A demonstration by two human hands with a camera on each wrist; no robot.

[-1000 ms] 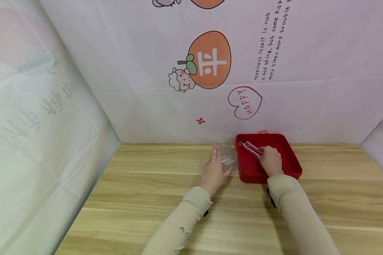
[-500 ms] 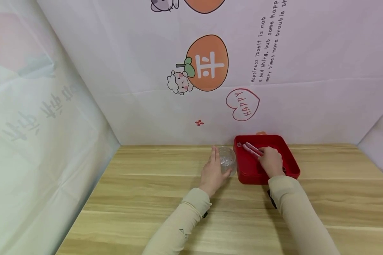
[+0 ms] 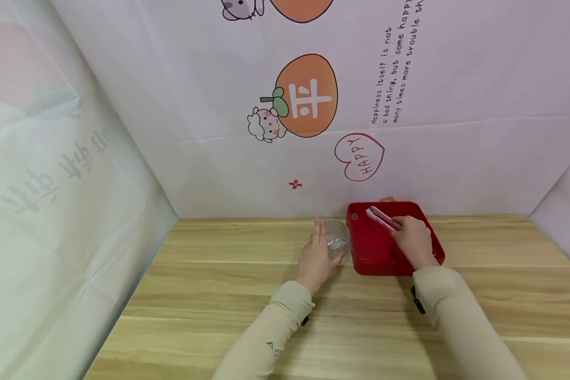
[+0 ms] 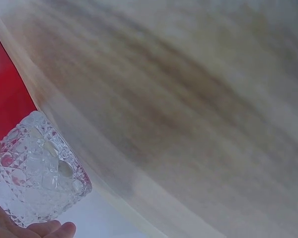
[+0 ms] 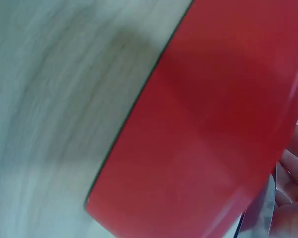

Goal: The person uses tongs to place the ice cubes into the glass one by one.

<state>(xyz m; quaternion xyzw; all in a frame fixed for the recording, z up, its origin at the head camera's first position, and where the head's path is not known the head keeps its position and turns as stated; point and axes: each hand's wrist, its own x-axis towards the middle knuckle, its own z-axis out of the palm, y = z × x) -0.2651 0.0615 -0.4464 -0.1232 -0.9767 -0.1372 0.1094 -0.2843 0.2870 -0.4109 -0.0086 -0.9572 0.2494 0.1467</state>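
Note:
In the head view my left hand (image 3: 315, 259) grips a clear glass (image 3: 337, 240) between thumb and fingers, on the table just left of a red box (image 3: 375, 268). The left wrist view shows the cut-patterned glass (image 4: 32, 191) with roundish clear pieces inside. My right hand (image 3: 413, 240) holds a pair of slim tongs (image 3: 382, 218) over the box, their tips pointing to the far left. Near the tips, apart from them, a small clear piece (image 3: 354, 216) lies in the box's far left corner. The right wrist view shows mostly the box's outer wall (image 5: 188, 124).
A light wood-grain table (image 3: 209, 285) spreads in front of and to both sides of the box. Behind it stands a white printed sheet (image 3: 228, 174), close to the box's back edge. Another white sheet (image 3: 76, 237) hangs along the left.
My right hand and the tongs have moved right, away from the small clear piece in the corner. The tips stood at it before. My left hand stays on the glass.

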